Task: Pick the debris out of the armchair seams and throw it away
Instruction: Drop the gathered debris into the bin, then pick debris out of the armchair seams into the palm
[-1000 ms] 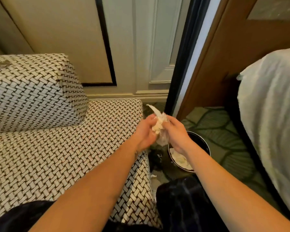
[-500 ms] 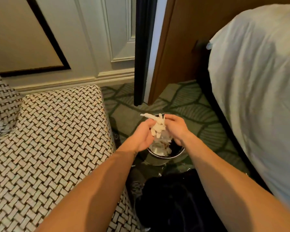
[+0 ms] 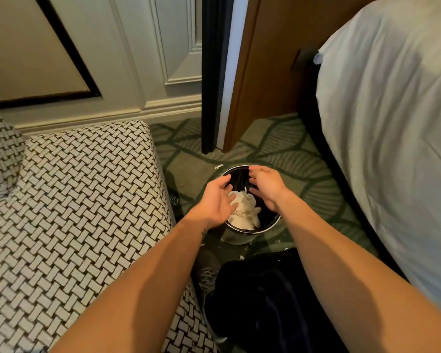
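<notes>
Head view: both hands spread over a small round bin (image 3: pixel 270 223) with a dark liner and shiny rim. Left hand (image 3: pixel 218 201) open, fingers loose, empty. Right hand (image 3: pixel 265 188) open, fingers curled, empty. Crumpled white debris (image 3: pixel 243 212) heaped inside the bin. Armchair (image 3: pixel 69 200), basket-weave fabric, at left. Scattered white flecks (image 3: pixel 219 166) on the leaf-pattern carpet (image 3: pixel 285 149).

Bin (image 3: pixel 270 224) rim partly behind both hands; armchair (image 3: pixel 74 212) cut off left.
</notes>
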Motion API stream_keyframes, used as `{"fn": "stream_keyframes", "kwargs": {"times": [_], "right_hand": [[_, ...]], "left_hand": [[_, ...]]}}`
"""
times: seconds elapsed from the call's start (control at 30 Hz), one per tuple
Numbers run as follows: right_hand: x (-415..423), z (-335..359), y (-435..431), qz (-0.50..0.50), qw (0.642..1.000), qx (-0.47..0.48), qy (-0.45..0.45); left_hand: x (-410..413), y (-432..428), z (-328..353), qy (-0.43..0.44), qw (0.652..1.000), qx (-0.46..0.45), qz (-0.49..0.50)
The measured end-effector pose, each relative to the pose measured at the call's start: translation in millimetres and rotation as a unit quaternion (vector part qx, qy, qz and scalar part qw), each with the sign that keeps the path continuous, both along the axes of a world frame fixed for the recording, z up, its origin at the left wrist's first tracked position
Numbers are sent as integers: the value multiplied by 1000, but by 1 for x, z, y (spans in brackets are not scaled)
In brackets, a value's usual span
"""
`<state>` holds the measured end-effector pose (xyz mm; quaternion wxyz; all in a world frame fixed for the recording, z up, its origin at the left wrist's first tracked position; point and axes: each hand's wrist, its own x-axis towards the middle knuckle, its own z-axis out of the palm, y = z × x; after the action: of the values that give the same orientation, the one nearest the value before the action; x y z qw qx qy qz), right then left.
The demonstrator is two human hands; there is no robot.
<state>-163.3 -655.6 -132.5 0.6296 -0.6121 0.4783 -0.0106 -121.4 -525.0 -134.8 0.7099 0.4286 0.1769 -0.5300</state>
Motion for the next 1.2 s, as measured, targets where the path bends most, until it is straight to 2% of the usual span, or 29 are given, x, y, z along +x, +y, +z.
{"fn": "stream_keyframes", "kwargs": {"times": [0.13,0.4,0.8,1.03,1.2], "right_hand": [[2,16,17,1,998,54,-36],[12,68,75,65,984,113,-122],[35,173,262,240,946,104,-192],[49,188,384,375,901,122,-183],[52,180,477,501,846,93,-159]], "left_hand": [[2,24,17,-19,1000,-11,22],[11,96,65,-77,995,-30,55],[24,281,155,-172,964,-44,198],[7,417,160,-193,935,-22,296],[-31,514,133,-147,907,-7,394]]}}
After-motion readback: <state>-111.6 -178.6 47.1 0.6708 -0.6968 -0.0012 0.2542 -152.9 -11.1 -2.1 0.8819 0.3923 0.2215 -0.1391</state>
